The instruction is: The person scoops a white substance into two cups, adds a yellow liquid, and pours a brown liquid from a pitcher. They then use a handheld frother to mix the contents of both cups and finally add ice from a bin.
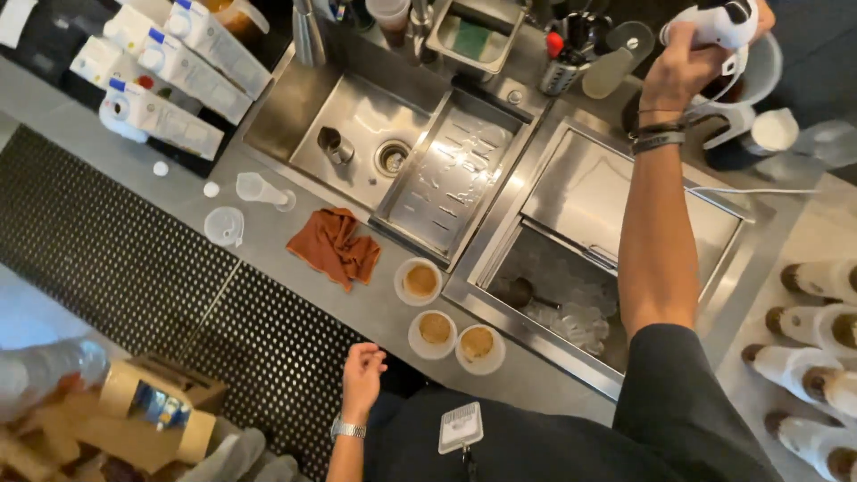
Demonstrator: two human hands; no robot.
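Observation:
My right hand reaches far across the steel counter and grips the white top of a blender-like machine at the back right. My left hand hangs loosely curled at the counter's front edge, holding nothing, close to three cups of brown drink. My right forearm passes over an open ice bin with a dark scoop lying in it.
A rust-coloured cloth lies by the sink, which holds a small metal jug. Clear measuring cups stand left of it. Cartons line the back left. Pump bottles stand at right.

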